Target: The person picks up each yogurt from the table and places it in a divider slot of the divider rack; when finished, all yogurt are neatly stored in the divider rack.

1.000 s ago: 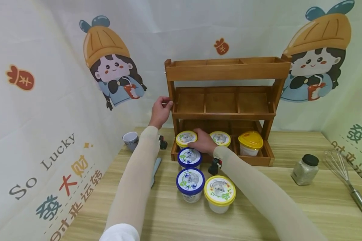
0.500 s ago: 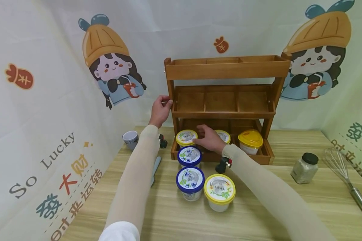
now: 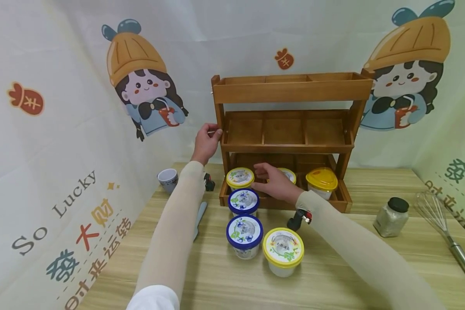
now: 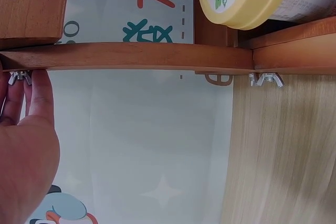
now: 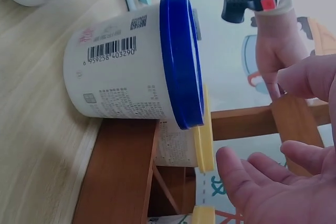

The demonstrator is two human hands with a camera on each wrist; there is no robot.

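My left hand [image 3: 206, 144] touches the left side post of a brown wooden three-tier rack [image 3: 290, 92]. In the left wrist view its fingertips rest against the post [image 4: 136, 56] around a wing nut [image 4: 20, 77]. My right hand [image 3: 277, 186] hovers at the bottom tier, fingers extended and holding nothing. It lies between a yellow-lidded tub [image 3: 240, 176] in the left compartment and another yellow-lidded tub [image 3: 289, 175], which it partly hides. A blue-lidded tub [image 3: 243, 200] stands right in front of the rack, with a second blue-lidded tub [image 3: 244, 232] nearer me.
A yellow-lidded tub [image 3: 283, 249] stands at the front. A tub with a domed yellow lid [image 3: 321, 180] sits in the right compartment. Black-capped jar [image 3: 391, 217] and whisk [image 3: 445, 228] lie to the right; a cup [image 3: 168, 180] and spatula [image 3: 199, 219] are left.
My right hand has let go of the left yellow-lidded tub and drawn back to the right. The front yellow-lidded tub has shifted slightly nearer. My left hand has stayed at the post.
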